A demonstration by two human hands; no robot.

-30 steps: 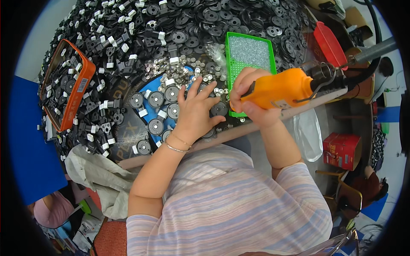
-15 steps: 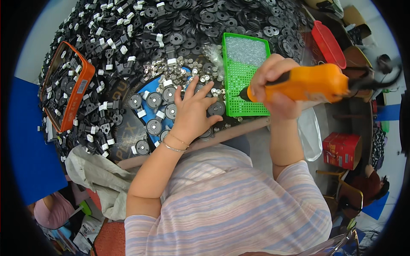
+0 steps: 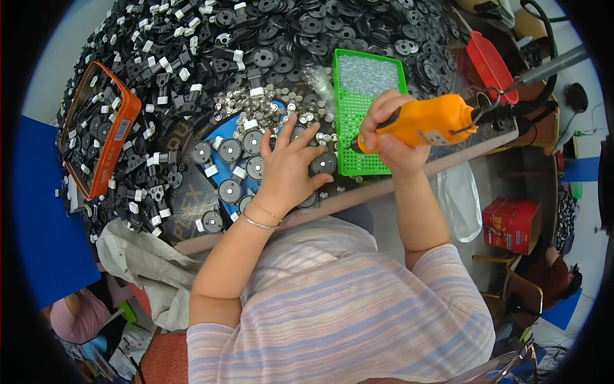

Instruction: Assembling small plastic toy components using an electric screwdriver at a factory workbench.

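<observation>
My right hand (image 3: pixel 395 136) is wrapped round an orange electric screwdriver (image 3: pixel 438 118), whose dark tip points left over the green perforated tray (image 3: pixel 377 165). Small silvery screws (image 3: pixel 368 75) fill the far part of that tray; its near part is bare, holed plastic. My left hand (image 3: pixel 286 161) lies with fingers spread over a group of black wheel-like discs with metal centres and white tabs, one of them a disc (image 3: pixel 229 191) beside the wrist. Under these discs is a blue mat (image 3: pixel 220 133). Small round metal caps (image 3: pixel 256 102) lie heaped just beyond my left fingertips.
Black parts with white ends (image 3: pixel 160 64) pile up at the far left, around an orange-rimmed basket (image 3: pixel 131 105). Black discs (image 3: pixel 313 25) are heaped at the back. A red tray (image 3: pixel 489 64) lies at the far right. A pale padded edge (image 3: pixel 339 201) borders the table. Other people sit nearby.
My right hand and the screwdriver have shifted left, farther over the green tray. The coiled cable behind the tool now shows clearly. My left hand has stayed in place.
</observation>
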